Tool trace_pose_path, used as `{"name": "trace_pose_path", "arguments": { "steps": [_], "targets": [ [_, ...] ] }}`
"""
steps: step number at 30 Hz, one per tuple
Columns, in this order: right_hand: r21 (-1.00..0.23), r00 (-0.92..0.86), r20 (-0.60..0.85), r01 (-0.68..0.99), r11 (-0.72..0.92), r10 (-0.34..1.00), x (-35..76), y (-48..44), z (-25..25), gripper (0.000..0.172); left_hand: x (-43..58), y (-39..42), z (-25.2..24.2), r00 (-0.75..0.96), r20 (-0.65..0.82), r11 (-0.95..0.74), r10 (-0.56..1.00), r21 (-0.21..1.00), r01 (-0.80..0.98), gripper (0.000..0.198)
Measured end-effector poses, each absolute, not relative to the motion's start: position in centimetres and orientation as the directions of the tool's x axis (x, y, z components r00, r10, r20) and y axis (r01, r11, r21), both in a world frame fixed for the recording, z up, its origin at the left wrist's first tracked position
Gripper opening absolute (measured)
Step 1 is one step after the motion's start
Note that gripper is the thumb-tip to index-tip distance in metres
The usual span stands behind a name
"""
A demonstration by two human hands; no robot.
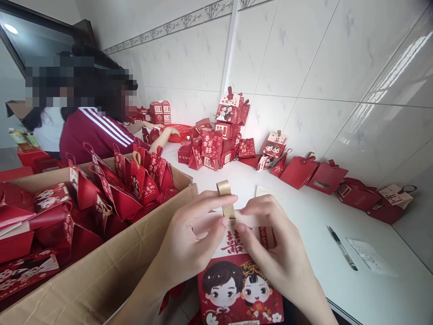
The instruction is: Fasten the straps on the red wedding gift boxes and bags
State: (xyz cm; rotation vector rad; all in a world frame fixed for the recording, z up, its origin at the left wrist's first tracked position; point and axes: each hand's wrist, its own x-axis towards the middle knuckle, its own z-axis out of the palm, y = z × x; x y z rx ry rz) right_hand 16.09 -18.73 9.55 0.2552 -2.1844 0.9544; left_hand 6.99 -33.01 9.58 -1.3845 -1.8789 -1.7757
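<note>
A red and white gift box [241, 275] printed with a cartoon couple stands upright close in front of me. From its top rises a loop of gold ribbon [223, 188]. My left hand [194, 234] pinches this ribbon between thumb and index finger near the box's top. My right hand [274, 243] is at the box's right side, thumb and fingers curved apart near the ribbon's base. The thumb lies against the front of the box; whether the fingers grip it is hidden.
A cardboard box [142, 246] full of red gift boxes stands left. More red gift boxes [212, 144] are piled along the tiled wall. On the white table [304, 225] lie a pen [342, 248] and a paper slip [370, 256]. Two people sit at the left; one sleeve [98, 131] is maroon.
</note>
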Motion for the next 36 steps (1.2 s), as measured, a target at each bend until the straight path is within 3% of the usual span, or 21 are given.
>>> {"name": "trace_pose_path", "arguments": {
  "steps": [4,8,21,36],
  "targets": [
    [-0.805,-0.764,0.560,-0.410,0.430,0.319,16.3,-19.7,9.6,0.032,7.0,-33.1,9.5,-0.457,0.750,-0.186,0.477,0.595,0.782,0.036],
    [-0.885,-0.799,0.445,-0.323,0.336,0.404,16.5,-20.3,10.1,0.022,7.1,-33.0,9.5,-0.372,0.799,-0.204,0.472,0.510,0.836,0.041],
    [-0.845,-0.805,0.502,-0.379,0.379,0.315,16.1,-19.4,9.9,0.012,7.4,-33.0,9.8,-0.367,0.797,-0.198,0.480,0.506,0.840,0.040],
    [-0.837,-0.800,0.507,-0.369,0.405,0.320,16.2,-19.4,10.0,0.008,7.5,-32.8,9.6,-0.465,0.730,-0.239,0.502,0.633,0.736,0.040]
  ]
}}
